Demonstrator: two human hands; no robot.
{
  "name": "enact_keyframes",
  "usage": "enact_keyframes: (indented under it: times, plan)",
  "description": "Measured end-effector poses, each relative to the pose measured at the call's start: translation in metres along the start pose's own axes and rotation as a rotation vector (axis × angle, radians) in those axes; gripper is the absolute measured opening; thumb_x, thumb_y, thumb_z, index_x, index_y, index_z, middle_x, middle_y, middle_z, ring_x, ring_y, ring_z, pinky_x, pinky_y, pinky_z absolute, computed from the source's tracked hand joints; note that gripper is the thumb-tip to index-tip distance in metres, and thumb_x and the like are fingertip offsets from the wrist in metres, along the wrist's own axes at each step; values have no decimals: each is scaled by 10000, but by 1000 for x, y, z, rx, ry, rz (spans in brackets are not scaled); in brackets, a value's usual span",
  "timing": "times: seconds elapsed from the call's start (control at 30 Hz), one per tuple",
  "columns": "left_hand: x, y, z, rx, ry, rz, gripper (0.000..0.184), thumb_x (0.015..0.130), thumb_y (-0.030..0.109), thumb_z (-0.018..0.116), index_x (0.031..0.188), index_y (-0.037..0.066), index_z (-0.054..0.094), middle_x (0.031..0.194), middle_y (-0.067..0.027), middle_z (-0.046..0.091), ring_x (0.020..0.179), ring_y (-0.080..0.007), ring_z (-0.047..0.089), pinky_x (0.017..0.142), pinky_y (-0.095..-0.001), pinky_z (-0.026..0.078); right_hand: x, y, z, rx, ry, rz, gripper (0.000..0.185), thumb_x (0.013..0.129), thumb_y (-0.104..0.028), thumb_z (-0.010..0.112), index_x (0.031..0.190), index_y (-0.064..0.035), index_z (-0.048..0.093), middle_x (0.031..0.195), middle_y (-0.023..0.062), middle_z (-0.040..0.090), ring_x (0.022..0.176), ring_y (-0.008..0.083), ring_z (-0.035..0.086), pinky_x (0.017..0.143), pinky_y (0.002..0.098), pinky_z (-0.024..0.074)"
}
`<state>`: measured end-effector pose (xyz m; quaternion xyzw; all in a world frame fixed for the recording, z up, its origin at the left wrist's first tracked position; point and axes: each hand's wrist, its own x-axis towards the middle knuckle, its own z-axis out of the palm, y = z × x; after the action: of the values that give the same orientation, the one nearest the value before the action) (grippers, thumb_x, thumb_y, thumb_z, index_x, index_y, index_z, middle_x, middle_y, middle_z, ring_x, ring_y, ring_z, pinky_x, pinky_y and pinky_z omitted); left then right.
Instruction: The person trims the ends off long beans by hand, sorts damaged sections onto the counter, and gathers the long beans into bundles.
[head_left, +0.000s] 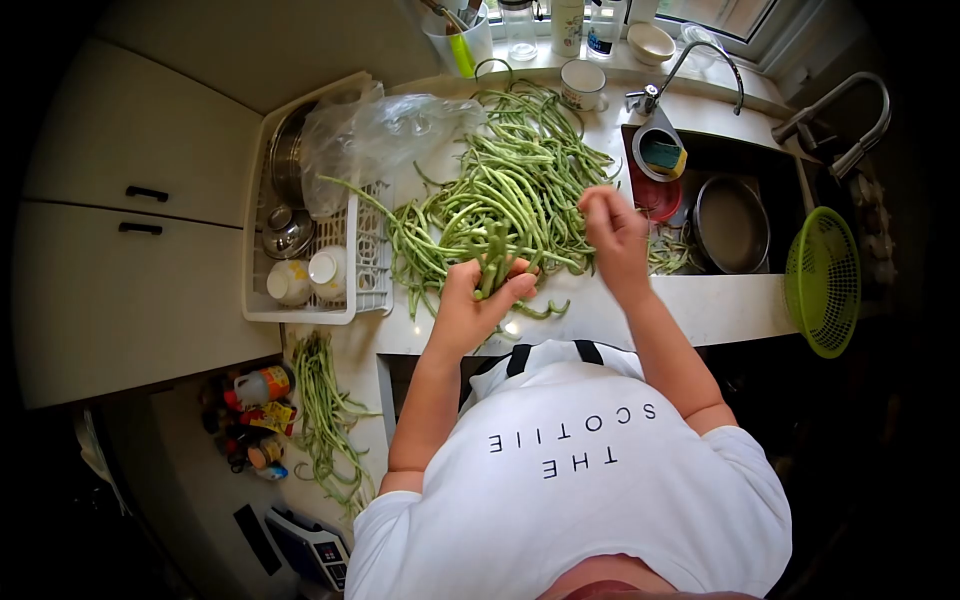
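Note:
My left hand [482,303] is closed round a short bunch of green long beans [494,252], which stand up out of its grip. Beneath and beyond it spreads a large tangled pile of long beans [525,170] on the pale counter [715,305]. My right hand [615,235] is raised between the pile and the sink, its fingers curled together and slightly blurred. Anything between those fingertips is too small or hidden to make out. A second heap of long beans [322,410] lies on the counter at the left.
A white dish rack [300,318] with bowls and lids stands left, a clear plastic bag [385,130] over it. The sink [785,185] at right holds a metal pan [732,225], a red bowl [655,197] and bean scraps [668,250]. A green colander [825,285] sits at its edge.

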<state>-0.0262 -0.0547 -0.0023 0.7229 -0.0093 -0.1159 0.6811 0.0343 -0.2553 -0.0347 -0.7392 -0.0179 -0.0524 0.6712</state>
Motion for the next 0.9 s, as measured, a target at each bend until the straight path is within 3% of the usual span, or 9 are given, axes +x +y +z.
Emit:
enact_keyframes:
  times: [0.13, 0.27, 0.33, 0.4, 0.53, 0.63, 0.7, 0.83, 0.9]
  plan:
    - [-4, -4, -11, -17, 40, 105, 133, 866, 11, 666, 985, -47, 648, 909, -110, 691, 831, -177, 681, 748, -295, 543, 24, 1, -54, -231, 135, -212, 144, 930, -98, 582, 1016, -20, 666, 838, 45, 620, 688, 87, 553, 620, 258, 445]
    - [-4, -3, -14, -106, 49, 185, 118, 874, -14, 638, 987, -45, 638, 933, -123, 688, 829, -184, 677, 727, -300, 543, 26, 15, -97, -600, 188, -214, 193, 871, -79, 638, 1057, -39, 669, 925, 80, 639, 654, 165, 606, 638, 284, 484]
    - [-2, -2, -13, -96, 26, 241, 107, 892, -7, 612, 993, -35, 632, 932, -129, 693, 781, -157, 668, 664, -266, 533, 18, 16, -103, -820, 200, -70, 241, 854, -76, 645, 1094, -52, 659, 977, 75, 631, 646, 197, 604, 638, 281, 487]
    - [1, 10, -14, -98, 5, 165, 117, 918, 36, 596, 1017, -24, 611, 945, -134, 701, 713, -125, 640, 603, -238, 492, 14, 30, -101, -775, 175, -73, 296, 876, -100, 641, 1169, -60, 619, 1016, 58, 632, 691, 156, 616, 654, 274, 492]
    - [8, 18, -3, -235, 93, 160, 144, 973, 128, 547, 1060, 13, 550, 963, -149, 711, 561, -63, 535, 462, -195, 359, -8, 21, -51, -126, -466, 42, 336, 929, -168, 613, 1245, -60, 570, 1082, 41, 647, 866, 103, 604, 768, 287, 482]
    - [9, 22, 1, -243, 115, 145, 149, 978, 136, 541, 1072, 20, 532, 958, -147, 714, 551, -61, 536, 459, -182, 362, -32, -5, 2, 89, -517, -66, 272, 946, -191, 601, 1163, -29, 623, 1069, 57, 655, 883, 129, 601, 782, 270, 469]
    - [8, 24, -2, -234, 139, 162, 143, 980, 144, 542, 1060, 26, 534, 952, -146, 715, 544, -58, 529, 455, -178, 358, -36, -9, 17, 405, -652, 247, 280, 971, -241, 571, 1110, -12, 653, 886, 27, 635, 796, 106, 566, 721, 245, 450]
    - [4, 18, -40, -238, 505, 269, 174, 980, 221, 554, 951, 53, 583, 934, -139, 714, 504, -41, 487, 430, -169, 342, -10, -14, 6, 414, -845, 358, 351, 995, -299, 519, 1103, 1, 667, 669, -45, 472, 642, 64, 437, 625, 234, 384]
    - [-2, 21, -68, -331, 738, 216, 246, 973, 259, 563, 956, 26, 639, 929, -135, 708, 491, -27, 444, 430, -166, 332, -4, -9, -4, 402, -849, 372, 340, 993, -283, 524, 1093, 8, 669, 673, -43, 481, 642, 67, 442, 620, 234, 383]
